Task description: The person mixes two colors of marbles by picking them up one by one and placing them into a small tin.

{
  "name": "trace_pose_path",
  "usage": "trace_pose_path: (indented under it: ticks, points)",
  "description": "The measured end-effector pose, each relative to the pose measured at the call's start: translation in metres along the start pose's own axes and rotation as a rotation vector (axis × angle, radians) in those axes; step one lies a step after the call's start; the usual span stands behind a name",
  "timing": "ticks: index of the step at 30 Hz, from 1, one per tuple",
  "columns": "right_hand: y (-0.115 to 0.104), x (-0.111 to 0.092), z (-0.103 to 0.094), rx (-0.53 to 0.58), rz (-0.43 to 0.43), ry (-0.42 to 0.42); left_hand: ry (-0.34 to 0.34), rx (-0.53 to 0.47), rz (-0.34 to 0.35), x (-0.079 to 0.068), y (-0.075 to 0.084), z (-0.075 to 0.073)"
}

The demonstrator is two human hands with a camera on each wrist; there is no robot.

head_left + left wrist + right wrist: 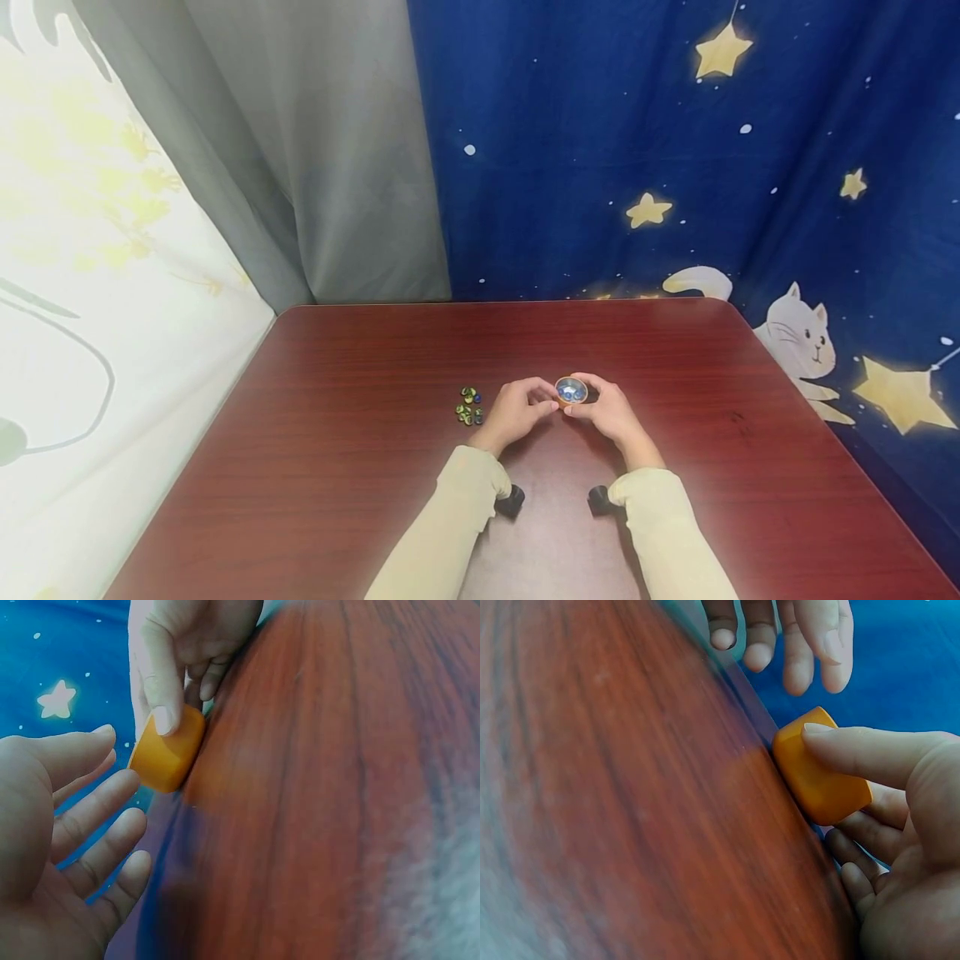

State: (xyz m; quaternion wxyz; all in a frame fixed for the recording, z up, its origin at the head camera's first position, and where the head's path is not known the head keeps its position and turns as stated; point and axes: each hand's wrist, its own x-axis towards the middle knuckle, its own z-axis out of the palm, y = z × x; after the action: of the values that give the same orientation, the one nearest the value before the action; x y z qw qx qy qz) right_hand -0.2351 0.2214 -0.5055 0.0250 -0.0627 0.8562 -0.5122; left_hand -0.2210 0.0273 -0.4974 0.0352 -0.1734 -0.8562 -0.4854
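A small orange bowl (169, 759) stands on the table, with blue glass marbles (569, 396) showing inside it in the head view. My right hand (609, 408) grips the bowl from the right, thumb on the near side and fingers round the far side. To the left of the bowl is my left hand (517, 407), its fingers relaxed and spread, fingertips close beside the bowl wall. Nothing shows between the left fingers and thumb. Left of that hand lie several green and yellow marbles (468, 410), with a blue one (477, 398) among them.
The dark red wooden table (360, 467) ends at a far edge in front of a grey curtain (367, 167) and a blue star-patterned curtain (570, 150). A black wrist device (510, 502) is on the left wrist, and a similar one (600, 501) on the right.
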Motion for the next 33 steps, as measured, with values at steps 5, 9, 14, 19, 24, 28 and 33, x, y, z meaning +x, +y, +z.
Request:
trace_pose_path:
  ticks: [5,9,14,19,24,28,33]
  points:
    - [-0.001,-0.001,-0.001,-0.005,0.017,0.003,0.011,0.017,0.022,0.001,0.0,-0.005]
    - [-0.001,-0.001,-0.002,-0.022,0.007,0.002,0.015,0.03,0.011,0.002,0.0,-0.01]
    - [-0.003,0.0,-0.003,-0.024,-0.005,0.005,0.038,0.039,0.01,0.002,0.0,-0.018]
    - [-0.002,0.001,-0.004,-0.037,0.003,0.004,0.062,0.069,-0.017,0.002,-0.001,-0.021]
    - [-0.001,0.0,-0.005,-0.05,0.007,0.008,0.064,0.082,-0.023,0.003,-0.002,-0.022]
    - [-0.001,0.0,-0.004,-0.053,0.013,0.007,0.063,0.075,-0.016,0.002,-0.003,-0.024]
    - [-0.002,-0.001,-0.002,-0.041,0.017,0.005,0.065,0.094,-0.011,0.002,-0.005,-0.032]
